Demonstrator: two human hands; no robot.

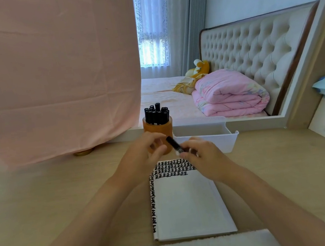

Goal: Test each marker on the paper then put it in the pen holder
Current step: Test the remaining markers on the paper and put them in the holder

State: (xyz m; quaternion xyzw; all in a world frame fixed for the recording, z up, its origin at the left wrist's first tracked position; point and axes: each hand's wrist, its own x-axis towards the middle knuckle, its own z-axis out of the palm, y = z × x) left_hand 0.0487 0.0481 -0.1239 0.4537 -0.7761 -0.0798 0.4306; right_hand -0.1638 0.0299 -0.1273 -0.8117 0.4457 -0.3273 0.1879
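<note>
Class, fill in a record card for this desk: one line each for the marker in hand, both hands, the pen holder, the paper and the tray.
marker in hand: black, tilted, above the paper's top edge
right hand: pinches the marker's lower end
left hand: at the marker's upper end; grip unclear
pen holder: brown, round, holding many black markers upright
paper: white, rows of black test marks across its top
tray: white, right of the pen holder

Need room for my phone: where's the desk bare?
Bare desk lies left, between pink cloth and paper, and right of the paper, before the white tray. Crowded at the pen holder, where left hand and right hand meet.
</note>
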